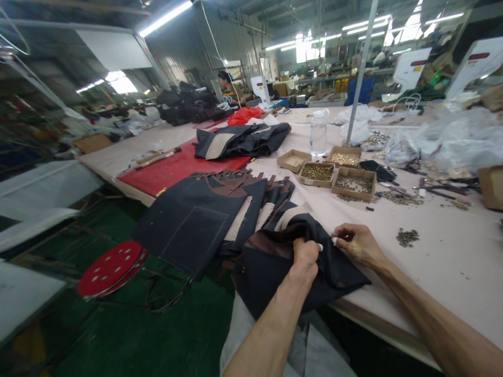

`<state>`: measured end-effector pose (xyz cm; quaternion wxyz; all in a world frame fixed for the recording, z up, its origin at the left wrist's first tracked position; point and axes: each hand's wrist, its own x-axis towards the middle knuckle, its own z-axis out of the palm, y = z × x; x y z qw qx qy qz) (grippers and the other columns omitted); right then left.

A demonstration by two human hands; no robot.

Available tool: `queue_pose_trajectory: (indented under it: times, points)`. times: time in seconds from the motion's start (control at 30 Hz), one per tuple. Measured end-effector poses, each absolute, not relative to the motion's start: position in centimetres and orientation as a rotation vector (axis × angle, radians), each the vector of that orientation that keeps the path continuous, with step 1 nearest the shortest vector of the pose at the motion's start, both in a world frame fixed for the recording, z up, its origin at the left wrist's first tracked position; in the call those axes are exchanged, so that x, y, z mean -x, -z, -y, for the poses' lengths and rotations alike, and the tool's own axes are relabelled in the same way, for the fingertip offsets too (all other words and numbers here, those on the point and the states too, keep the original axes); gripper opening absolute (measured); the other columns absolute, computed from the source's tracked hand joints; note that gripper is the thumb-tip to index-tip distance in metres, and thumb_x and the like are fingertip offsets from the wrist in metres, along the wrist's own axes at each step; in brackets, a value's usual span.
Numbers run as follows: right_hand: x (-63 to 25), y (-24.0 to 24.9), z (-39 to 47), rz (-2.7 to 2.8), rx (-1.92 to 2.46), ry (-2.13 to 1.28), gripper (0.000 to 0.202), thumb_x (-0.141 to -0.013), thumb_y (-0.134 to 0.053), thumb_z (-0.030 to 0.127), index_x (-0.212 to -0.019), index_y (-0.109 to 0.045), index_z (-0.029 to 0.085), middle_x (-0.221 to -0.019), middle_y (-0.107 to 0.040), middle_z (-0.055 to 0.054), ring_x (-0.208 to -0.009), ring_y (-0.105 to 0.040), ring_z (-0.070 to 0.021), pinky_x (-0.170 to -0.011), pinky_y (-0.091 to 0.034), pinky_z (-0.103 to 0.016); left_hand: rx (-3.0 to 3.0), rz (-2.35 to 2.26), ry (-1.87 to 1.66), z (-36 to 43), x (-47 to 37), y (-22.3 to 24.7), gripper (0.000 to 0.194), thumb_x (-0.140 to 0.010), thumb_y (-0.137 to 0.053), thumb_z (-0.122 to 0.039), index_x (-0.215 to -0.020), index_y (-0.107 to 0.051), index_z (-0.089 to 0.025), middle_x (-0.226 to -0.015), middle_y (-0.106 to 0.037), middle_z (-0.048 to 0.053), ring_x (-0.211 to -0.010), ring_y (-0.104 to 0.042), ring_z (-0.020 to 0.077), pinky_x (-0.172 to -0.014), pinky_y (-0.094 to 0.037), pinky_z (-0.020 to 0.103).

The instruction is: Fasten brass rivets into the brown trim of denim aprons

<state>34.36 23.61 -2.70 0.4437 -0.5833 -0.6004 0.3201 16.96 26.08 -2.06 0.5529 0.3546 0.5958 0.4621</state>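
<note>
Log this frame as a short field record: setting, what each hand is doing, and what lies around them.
setting: workshop, long table covered in pale sheeting
left hand: gripping a fold of the dark fabric piece at the table edge
right hand: pinching the same piece's edge
beside it: stack of dark aprons
behind: cardboard trays of metal fittings, plastic bottle
loose: small pile of fittings
floor side: red stool
other people: a person at the far end

Left hand (305, 257) bare; right hand (356, 243) bare; forearms sleeveless; grey trousers.
</note>
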Motion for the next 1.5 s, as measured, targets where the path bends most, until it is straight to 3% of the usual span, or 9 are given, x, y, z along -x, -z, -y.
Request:
queue_pose_trajectory:
  times: [0.2, 0.47, 0.77, 1.0, 1.17, 1.3, 1.4, 1.5]
  points:
    - [-34.7, 2.1, -24.1, 1.676, 1.359, -0.726, 0.013, -0.075, -0.066, 0.021, -0.087, -0.069, 0.018, -0.078, -0.071, -0.002, -0.07, -0.064, -0.0174, -0.068, -0.05, -0.028, -0.854, -1.397, -1.052, -26.0, -16.6, 1.6, 0.036, -0.05, -0.075, -0.007, -0.085, -0.074, -0.009, -0.085, -0.075, 0.01, -0.085, -0.072, 0.0294, -0.075, -0.059, 0.036]
    - [-34.9, 1.2, -25.2, 1.814, 1.299, -0.704, 0.013, -0.072, -0.063, 0.014, -0.084, -0.064, 0.018, -0.069, -0.065, 0.001, -0.062, -0.058, -0.0136, -0.063, -0.048, -0.025, -1.017, -1.608, -0.995, -26.5, -17.7, 1.0, 0.049, -0.048, -0.09, -0.016, -0.092, -0.073, -0.006, -0.091, -0.075, 0.013, -0.091, -0.072, 0.0295, -0.075, -0.059, 0.032]
    - [-35.5, 1.4, -25.2, 1.816, 1.296, -0.771, 0.014, -0.072, -0.062, 0.014, -0.085, -0.066, 0.018, -0.07, -0.066, 0.001, -0.061, -0.058, -0.0128, -0.06, -0.046, -0.024, -1.128, -1.697, -0.994, -26.5, -18.2, 1.1, 0.039, -0.055, -0.081, -0.009, -0.092, -0.072, -0.005, -0.095, -0.073, 0.014, -0.088, -0.071, 0.0274, -0.073, -0.056, 0.03]
    - [-35.0, 1.1, -24.6, 1.823, 1.294, -0.797, 0.023, -0.066, -0.062, 0.011, -0.087, -0.064, 0.019, -0.075, -0.068, 0.002, -0.062, -0.059, -0.0118, -0.061, -0.047, -0.023, -1.119, -1.734, -0.963, -25.7, -18.4, 1.3, 0.029, -0.058, -0.078, -0.011, -0.085, -0.069, -0.007, -0.084, -0.07, 0.01, -0.08, -0.069, 0.0249, -0.061, -0.051, 0.025]
    - [-35.4, 1.9, -24.6, 1.617, 1.355, -0.933, 0.018, -0.068, -0.069, 0.016, -0.086, -0.065, 0.017, -0.073, -0.066, 0.001, -0.06, -0.056, -0.0112, -0.055, -0.045, -0.022, -1.122, -1.74, -0.947, -25.6, -18.3, 1.5, 0.022, -0.057, -0.076, -0.011, -0.076, -0.065, -0.008, -0.078, -0.066, 0.007, -0.076, -0.067, 0.0234, -0.057, -0.047, 0.024]
    - [-36.1, 2.4, -24.7, 1.393, 1.356, -1.069, 0.025, -0.066, -0.08, 0.024, -0.086, -0.068, 0.015, -0.075, -0.067, -0.001, -0.062, -0.059, -0.0127, -0.06, -0.051, -0.025, -1.099, -1.709, -0.978, -25.6, -18.3, 1.4, 0.024, -0.057, -0.075, -0.01, -0.079, -0.066, -0.008, -0.081, -0.067, 0.007, -0.079, -0.068, 0.0244, -0.059, -0.049, 0.024]
    - [-36.6, 2.4, -25.1, 1.221, 1.232, -1.166, 0.029, -0.065, -0.085, 0.029, -0.086, -0.069, 0.016, -0.076, -0.067, -0.002, -0.065, -0.063, -0.0157, -0.065, -0.057, -0.031, -1.08, -1.713, -0.944, -25.8, -18.2, 1.3, 0.028, -0.057, -0.077, -0.011, -0.082, -0.068, -0.008, -0.084, -0.069, 0.01, -0.083, -0.07, 0.0271, -0.064, -0.053, 0.026]
    - [-38.4, 2.1, -25.9, 1.073, 1.182, -1.055, 0.032, -0.064, -0.086, 0.033, -0.086, -0.07, 0.016, -0.078, -0.068, -0.003, -0.063, -0.063, -0.0156, -0.062, -0.058, -0.032, -1.097, -1.706, -0.947, -26.1, -18.0, 1.3, 0.038, -0.056, -0.079, -0.012, -0.092, -0.07, -0.008, -0.093, -0.072, 0.013, -0.092, -0.071, 0.0298, -0.075, -0.056, 0.029]
